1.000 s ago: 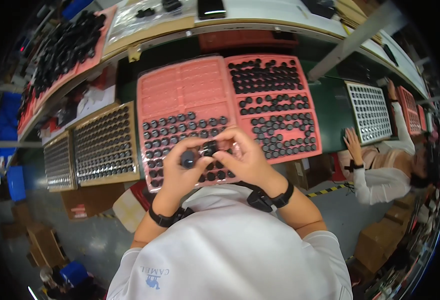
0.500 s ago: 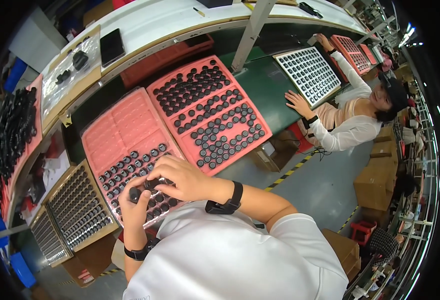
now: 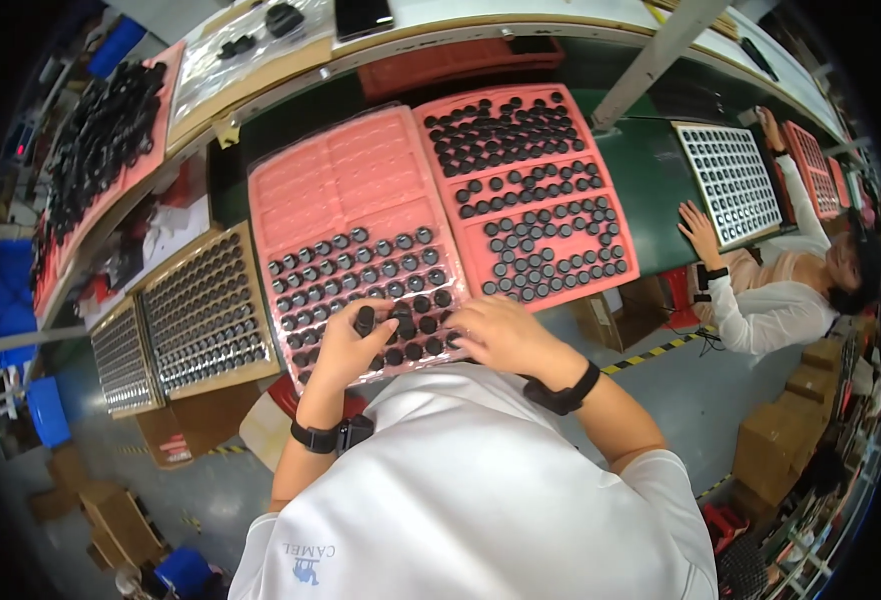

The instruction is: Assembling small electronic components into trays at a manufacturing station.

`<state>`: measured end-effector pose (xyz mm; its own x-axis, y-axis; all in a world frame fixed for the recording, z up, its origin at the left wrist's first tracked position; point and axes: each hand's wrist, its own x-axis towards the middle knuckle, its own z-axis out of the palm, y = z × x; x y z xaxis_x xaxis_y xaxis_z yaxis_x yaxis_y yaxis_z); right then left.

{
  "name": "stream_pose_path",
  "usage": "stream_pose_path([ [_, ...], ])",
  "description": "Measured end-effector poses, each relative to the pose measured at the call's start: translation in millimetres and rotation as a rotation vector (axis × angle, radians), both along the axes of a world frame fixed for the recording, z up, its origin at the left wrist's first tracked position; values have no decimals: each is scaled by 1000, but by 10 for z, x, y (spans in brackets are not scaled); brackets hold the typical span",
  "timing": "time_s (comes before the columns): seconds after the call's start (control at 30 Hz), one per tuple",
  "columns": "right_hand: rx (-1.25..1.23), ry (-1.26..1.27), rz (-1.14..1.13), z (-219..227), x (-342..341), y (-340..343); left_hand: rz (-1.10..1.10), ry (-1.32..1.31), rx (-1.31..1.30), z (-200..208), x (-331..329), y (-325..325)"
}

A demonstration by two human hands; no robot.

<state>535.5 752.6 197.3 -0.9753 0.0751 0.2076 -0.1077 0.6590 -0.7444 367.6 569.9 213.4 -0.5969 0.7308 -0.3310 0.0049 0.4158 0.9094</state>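
The right hand (image 3: 501, 335) lies flat, its fingertips hidden among black caps, while the left hand (image 3: 346, 345) pinches one black cap (image 3: 365, 320) over the pink tray (image 3: 346, 190) on the green bench (image 3: 651, 170).

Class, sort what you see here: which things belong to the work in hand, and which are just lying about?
In hand: left hand holding a small black round part; right hand; near pink tray.
Lying about: second pink tray; cardboard-framed grid tray; co-worker's white tray.
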Motion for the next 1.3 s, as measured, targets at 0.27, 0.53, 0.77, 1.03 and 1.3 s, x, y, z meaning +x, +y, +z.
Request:
stream_pose_path([
  [0.27,240,-596,9,-578,568,187,91,-107,-129,-183,-36,-262],
  [0.53,219,-573,25,-653,595,103,90,-25,-104,-333,-38,-324],
  [0.77,161,-454,77,-661,467,90,93,-76,-120,-352,-77,-267],
  [1.03,166,-441,50,-621,483,102,110,77,-122,-425,-320,-214],
  [1.3,159,-446,-15,-575,492,89,46,499,-25,-759,-1048,353],
])
